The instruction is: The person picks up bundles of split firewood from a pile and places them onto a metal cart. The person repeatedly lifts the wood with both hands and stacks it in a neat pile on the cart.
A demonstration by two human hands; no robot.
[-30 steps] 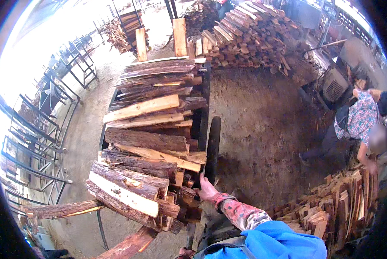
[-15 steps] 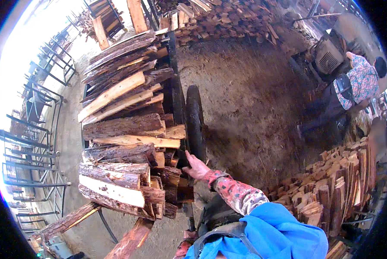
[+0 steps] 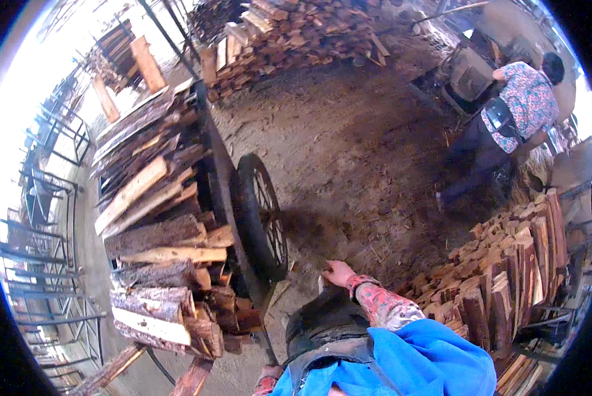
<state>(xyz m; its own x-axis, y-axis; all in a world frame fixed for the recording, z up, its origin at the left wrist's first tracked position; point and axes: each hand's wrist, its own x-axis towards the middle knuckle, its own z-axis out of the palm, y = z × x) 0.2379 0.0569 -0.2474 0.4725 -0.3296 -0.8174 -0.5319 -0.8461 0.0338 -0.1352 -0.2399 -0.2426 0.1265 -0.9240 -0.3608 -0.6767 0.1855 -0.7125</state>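
Note:
A two-wheeled cart heaped with split logs (image 3: 154, 254) stands to my left, its spoked wheel (image 3: 264, 218) facing me. My left hand (image 3: 270, 371) shows only in part at the lower edge, closed at the end of the cart's dark handle bar (image 3: 267, 343). In front of my body, apart from the logs, is my right hand (image 3: 339, 272). Its fingers are curled, and a small pale bit shows beside them that I cannot make out. A patterned red sleeve covers the right forearm.
Stacked split firewood (image 3: 507, 284) stands close on my right. Another wood pile (image 3: 296, 39) lies at the far side. A person (image 3: 523, 105) in a patterned top bends beside a machine (image 3: 470, 72) at the far right. Metal frames (image 3: 45, 264) line the left.
My right hand has drawn back from the log ends toward the right, and its fingers have curled. The loaded cart now appears farther left and turned, with more of its wheel showing.

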